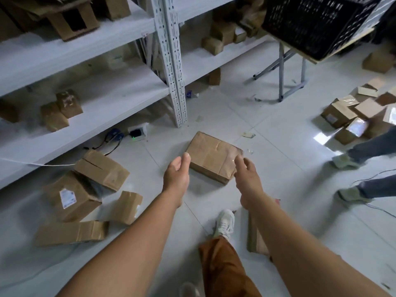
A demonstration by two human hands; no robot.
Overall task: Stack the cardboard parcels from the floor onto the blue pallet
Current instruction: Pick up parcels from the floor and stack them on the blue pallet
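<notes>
Parcel [212, 156] dead ahead on the pale floor tiles [278, 146], flat and brown, its top creased and banded with glossy tape, lying just in front of the shelving upright [171, 61]. Your left hand [176, 174] and right hand [246, 177] flank its near corners, both open and empty, fingers spread, not yet gripping. You're on the reach, I'd say; next you need palms on opposite sides and a level lift, since that taped skin looks slick. More dented cartons [85, 185] lie scattered to your left. Blue pallet isn't in view, so expect to turn once the box is up.
</notes>
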